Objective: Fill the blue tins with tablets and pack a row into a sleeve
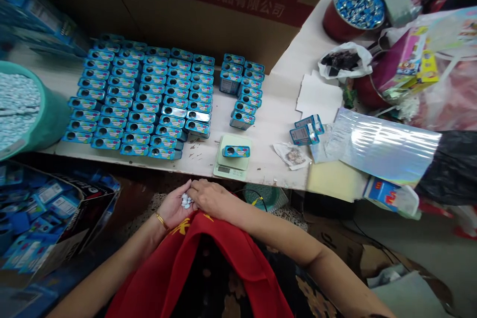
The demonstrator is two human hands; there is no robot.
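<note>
My left hand (174,208) is cupped palm up in front of the table edge, with a small heap of pale blue candies (186,200) in it. Bent over its palm, my right hand (208,196) touches the heap; its fingers are curled and their tips are hidden. Just beyond the hands, a small blue candy box (237,151) stands on a pale green kitchen scale (231,168). Rows of similar blue boxes (145,97), with dark round openings on top, fill the table to the left. A shorter group of boxes (244,87) stands behind the scale.
A teal tub (48,109) of pale candies is at the left, above a carton (74,223) of blue boxes. Behind stands a large cardboard box (208,15). Flattened blue boxes (306,131), silvery film (391,141) and a red pot (333,20) of blue pieces lie right.
</note>
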